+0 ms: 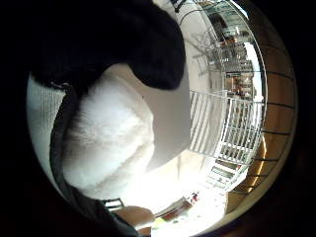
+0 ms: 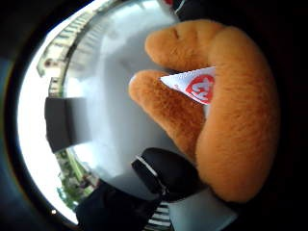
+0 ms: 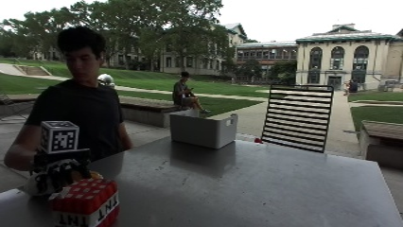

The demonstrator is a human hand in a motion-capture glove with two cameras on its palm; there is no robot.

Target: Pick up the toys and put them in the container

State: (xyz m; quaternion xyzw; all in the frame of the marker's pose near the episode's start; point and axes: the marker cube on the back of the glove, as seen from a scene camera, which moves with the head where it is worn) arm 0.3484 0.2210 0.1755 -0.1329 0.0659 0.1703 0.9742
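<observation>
Outside view: gloved hand [image 3: 60,172] is wrapped around an orange plush [image 2: 226,110], right behind the TNT block [image 3: 85,203]. Bin [image 3: 203,128] sits well across the table [image 3: 252,189], so I'd lift it clear before carrying over.

**Outdoor bench, campus lawns behind**

We're outside, under an overcast white sky, and the light is flat and soft. Front and centre, a grey metal bench [image 3: 264,189] with a dull sheen that mirrors what stands on it. At its far edge, a black slatted chair back [image 3: 298,117] stands upright. Beyond that, a paved walkway [image 3: 252,118] runs past low stone seating walls [image 3: 146,109]. Green lawns [image 3: 220,90] spread out behind, with tall leafy trees [image 3: 157,23] to one side. Closing off the far end is a pale stone building [image 3: 346,59] with arched windows and a green roofline; another long building [image 3: 264,52] sits beside it.
</observation>
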